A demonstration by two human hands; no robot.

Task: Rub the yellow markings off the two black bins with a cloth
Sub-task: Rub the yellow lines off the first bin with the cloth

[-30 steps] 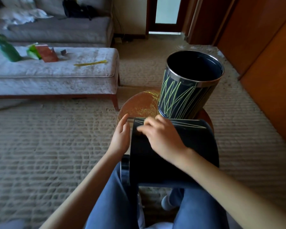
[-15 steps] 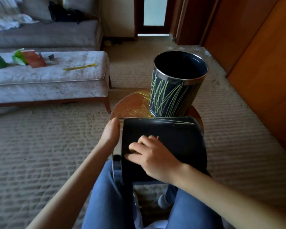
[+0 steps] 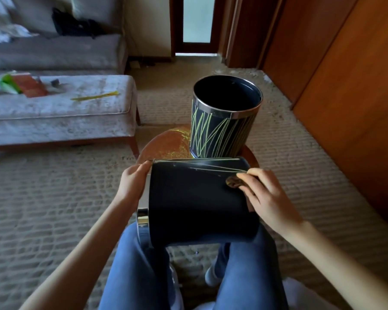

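A black bin (image 3: 195, 200) lies on its side across my lap, its chrome rim at the left. A few thin yellow lines remain along its far edge. My left hand (image 3: 133, 182) grips the rim end at the upper left. My right hand (image 3: 264, 195) pinches a small dark cloth (image 3: 233, 182) against the bin's right side, just below the yellow lines. A second black bin (image 3: 222, 130) stands upright on a round wooden table (image 3: 164, 144) beyond, its side covered in yellow strokes.
A grey upholstered bench (image 3: 58, 115) with a yellow stick (image 3: 94, 96) and green and orange items stands at the left, a sofa behind it. Wooden cabinet doors (image 3: 356, 97) line the right. Beige carpet (image 3: 54, 198) covers the floor.
My right hand has slid with the cloth from the bin's left side across to its right end near the yellow lines. The left hand keeps its hold on the rim.
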